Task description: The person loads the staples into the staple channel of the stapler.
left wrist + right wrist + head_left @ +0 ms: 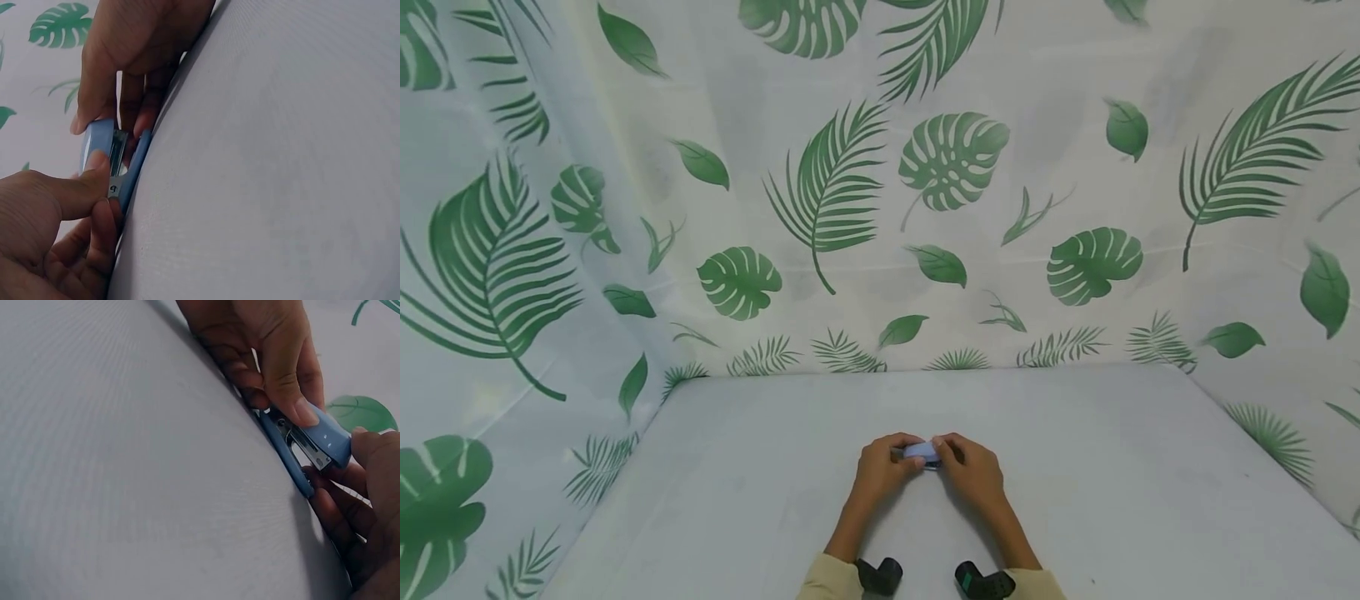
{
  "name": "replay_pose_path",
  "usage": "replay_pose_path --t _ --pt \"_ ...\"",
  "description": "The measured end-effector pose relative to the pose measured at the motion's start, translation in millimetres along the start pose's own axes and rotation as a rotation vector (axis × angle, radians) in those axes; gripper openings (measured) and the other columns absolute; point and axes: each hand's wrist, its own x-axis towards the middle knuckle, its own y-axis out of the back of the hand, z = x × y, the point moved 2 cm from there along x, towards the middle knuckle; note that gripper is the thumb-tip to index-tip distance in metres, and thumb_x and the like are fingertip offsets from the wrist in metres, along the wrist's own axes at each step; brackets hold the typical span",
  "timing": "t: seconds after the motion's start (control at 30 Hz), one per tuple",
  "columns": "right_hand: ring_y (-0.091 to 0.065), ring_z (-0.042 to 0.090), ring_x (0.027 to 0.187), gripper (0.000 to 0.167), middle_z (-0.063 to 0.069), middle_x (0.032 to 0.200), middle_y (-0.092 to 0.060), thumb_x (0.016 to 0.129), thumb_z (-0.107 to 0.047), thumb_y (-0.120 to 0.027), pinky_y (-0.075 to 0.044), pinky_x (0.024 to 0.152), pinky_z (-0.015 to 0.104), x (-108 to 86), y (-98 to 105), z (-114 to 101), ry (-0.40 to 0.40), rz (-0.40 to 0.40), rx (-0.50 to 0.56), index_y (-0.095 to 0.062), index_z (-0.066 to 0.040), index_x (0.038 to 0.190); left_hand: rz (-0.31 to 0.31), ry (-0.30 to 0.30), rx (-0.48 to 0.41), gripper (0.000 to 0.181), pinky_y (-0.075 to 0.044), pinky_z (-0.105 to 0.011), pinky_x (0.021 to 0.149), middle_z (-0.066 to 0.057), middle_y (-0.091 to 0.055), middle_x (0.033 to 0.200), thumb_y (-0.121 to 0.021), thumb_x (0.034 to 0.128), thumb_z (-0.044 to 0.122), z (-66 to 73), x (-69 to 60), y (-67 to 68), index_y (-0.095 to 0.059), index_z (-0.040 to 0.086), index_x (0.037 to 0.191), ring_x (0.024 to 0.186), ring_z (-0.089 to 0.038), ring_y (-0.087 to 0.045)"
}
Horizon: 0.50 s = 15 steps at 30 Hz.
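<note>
A small light blue stapler (920, 451) is held between both hands, low over the white table or touching it. Its upper arm (330, 439) and base (284, 453) stand apart at the front, and the metal staple channel shows between them. My left hand (878, 468) pinches the hinge end, its thumb on the upper arm's side. At the front end, my right hand (976, 472) grips the stapler, with the thumb (365, 442) at the tip of the upper arm and fingers by the base. Inside the stapler, any staples are too small to tell.
The white tabletop (737, 483) spreads around both hands. Behind it and at the sides hangs a white cloth (850, 325) printed with green leaves. Black wrist devices (883, 575) sit by the cuffs of the beige sleeves (831, 579).
</note>
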Motion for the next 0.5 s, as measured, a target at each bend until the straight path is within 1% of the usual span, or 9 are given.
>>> replay_pose_path --t 0.17,0.27,0.4,0.5 --pt "-0.067 0.026 0.098 0.033 0.005 0.102 -0.074 0.097 -0.042 -0.058 -0.050 0.084 0.046 -0.5 -2.5 0.3 -0.017 -0.012 0.021 -0.073 -0.014 0.106 -0.006 0.004 -0.020 0.027 -0.049 -0.024 0.064 -0.010 -0.074 0.108 -0.078 0.0824 0.023 -2.5 -3.2 1.8 -0.074 0.011 0.106 0.073 -0.008 -0.063" --pt "-0.067 0.024 0.097 0.032 0.004 0.101 -0.074 0.097 -0.042 -0.058 -0.050 0.084 0.045 1.0 -2.9 1.0 -0.028 -0.006 0.031 -0.073 -0.014 0.105 -0.004 -0.008 -0.036 0.028 -0.050 -0.024 0.064 -0.011 -0.073 0.108 -0.078 0.0826 0.023 -3.6 -2.4 2.0 -0.073 0.010 0.107 0.073 -0.010 -0.064" --pt "-0.066 0.027 0.102 0.033 0.006 0.105 -0.073 0.097 -0.042 -0.058 -0.049 0.088 0.048 3.1 -3.5 1.7 -0.048 -0.017 0.044 -0.072 -0.013 0.107 -0.006 0.008 -0.063 0.031 -0.052 -0.024 0.065 -0.013 -0.072 0.111 -0.077 0.0832 0.023 -7.0 -0.2 2.5 -0.071 0.010 0.111 0.076 -0.011 -0.065" --pt "-0.065 0.030 0.106 0.039 0.009 0.108 -0.072 0.098 -0.043 -0.055 -0.048 0.091 0.051 5.4 -2.6 2.0 -0.064 -0.046 0.069 -0.070 -0.009 0.110 -0.009 0.043 -0.070 0.035 -0.052 -0.025 0.068 -0.013 -0.071 0.114 -0.078 0.0835 0.024 -8.4 0.6 5.0 -0.069 0.011 0.115 0.079 -0.012 -0.066"
